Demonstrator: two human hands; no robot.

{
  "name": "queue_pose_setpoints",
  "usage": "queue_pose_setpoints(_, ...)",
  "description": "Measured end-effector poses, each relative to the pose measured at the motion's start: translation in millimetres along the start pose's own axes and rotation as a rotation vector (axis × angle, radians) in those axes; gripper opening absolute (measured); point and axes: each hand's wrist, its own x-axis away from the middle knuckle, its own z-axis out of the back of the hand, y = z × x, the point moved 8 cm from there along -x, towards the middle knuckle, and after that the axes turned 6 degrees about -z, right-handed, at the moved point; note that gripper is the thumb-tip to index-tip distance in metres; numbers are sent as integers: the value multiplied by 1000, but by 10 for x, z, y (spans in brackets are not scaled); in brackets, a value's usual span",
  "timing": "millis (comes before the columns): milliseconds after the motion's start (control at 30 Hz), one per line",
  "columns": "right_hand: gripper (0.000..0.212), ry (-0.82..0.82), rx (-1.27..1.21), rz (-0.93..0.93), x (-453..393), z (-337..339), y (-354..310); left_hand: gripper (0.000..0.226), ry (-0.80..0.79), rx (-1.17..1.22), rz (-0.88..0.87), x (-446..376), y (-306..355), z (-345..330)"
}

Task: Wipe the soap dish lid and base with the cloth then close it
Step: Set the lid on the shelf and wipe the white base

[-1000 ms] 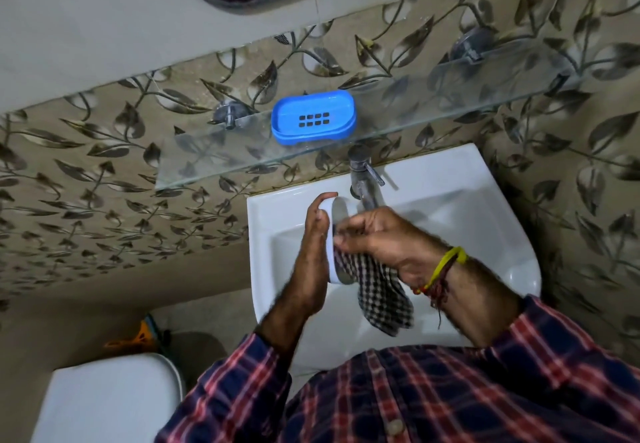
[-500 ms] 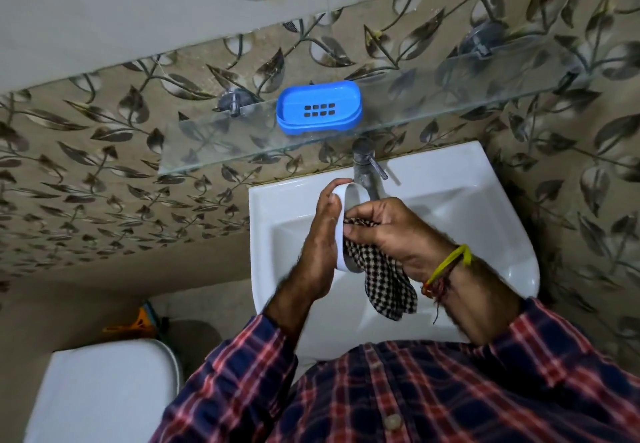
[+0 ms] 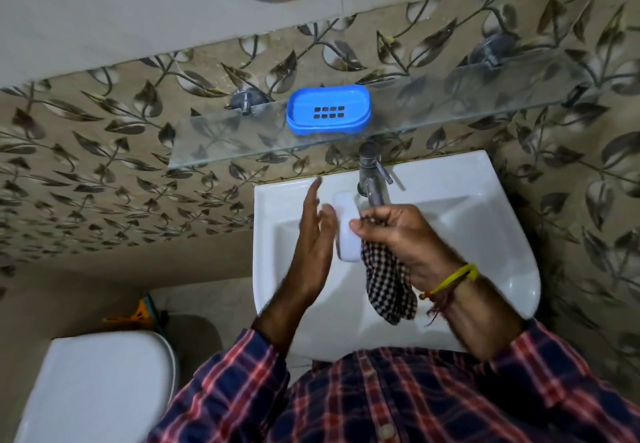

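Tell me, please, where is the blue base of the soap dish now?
The blue base sits on the glass shelf, upper centre of the head view, above the tap and apart from both hands.

The white soap dish lid [image 3: 347, 229] stands on edge above the sink. The checked cloth [image 3: 388, 285] hangs beside it. The blue base [image 3: 328, 110], open, sits on the glass shelf.

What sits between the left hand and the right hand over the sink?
The white lid, held on edge beside the checked cloth; the head view shows it between left hand and right hand.
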Motion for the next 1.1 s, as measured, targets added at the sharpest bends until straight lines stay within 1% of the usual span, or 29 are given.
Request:
queue_pose_setpoints(33, 8, -44, -131, -71, -19, 13, 1, 53, -25, -145, -169, 48, 38, -11)
queue_pose_setpoints(67, 6, -95, -207, -125, -17, -6, -3, 54, -48, -234, -318, 118, 51, -48)
queue_pose_setpoints(100, 7, -140, -239, -163, -1, -49, -11, 56, -51, -260, -429, 172, 69, -79)
queue_pose_setpoints(133, 10, -176, -253, -186, 11, -100, -5, 57, -26, -248, -502, 178, 100, -89)
queue_pose_setpoints(167, 18, -203, -269, -205, 17, -163, 6, 57, 17, -235, -555, 153, 141, -75)
queue_pose_setpoints(233, 34, -224, -294, -224, 13, -259, 20, 56, 110, -234, -615, 97, 208, -20)
queue_pose_setpoints(267, 34, -222, -293, -218, 4, -290, 15, 54, 136, -219, -616, 83, 201, 12)
queue_pose_setpoints(300, 26, -221, -284, -201, 0, -312, 11, 53, 144, -185, -591, 75, 162, 42)
queue_pose_setpoints(367, 7, -217, -218, -150, 24, -332, 35, 57, 154, -79, -483, 90, 66, 104)
queue_pose_setpoints(400, 4, -223, -178, -112, 44, -338, 52, 61, 167, -22, -429, 95, 44, 135)
queue_pose_setpoints(500, 14, -294, -101, -61, 133, -387, 90, 61, 166, 90, -330, 67, 65, 141)
queue_pose_setpoints(600, 28, -263, -115, -77, 84, -356, 37, 60, 117, 132, -238, 88, 30, 48)
queue_pose_setpoints(633, 27, -248, -130, -81, 69, -349, 21, 62, 115, 151, -219, 87, 18, 40)
queue_pose_setpoints(700, 18, -257, -116, -66, 75, -378, 29, 64, 118, 209, -211, 49, 25, 86)
queue_pose_setpoints(833, 13, -290, 155, 54, 90, -408, -62, 65, 68, 203, -178, 19, 36, 69)
queue_pose_setpoints(900, 15, -258, 197, 102, 58, -396, -126, 66, 93, 222, -128, 63, -18, 22)
queue_pose_setpoints(1000, 13, -212, 204, 154, 55, -432, -126, 57, 133, 261, -121, 18, -36, 78)
queue_pose_setpoints(1067, 12, -249, 313, 191, 64, -476, -91, 52, 130, 269, -118, 9, -37, 128)
queue_pose_setpoints(1100, 12, -279, 364, 208, 68, -485, -76, 52, 132, 291, -76, 22, -84, 131)
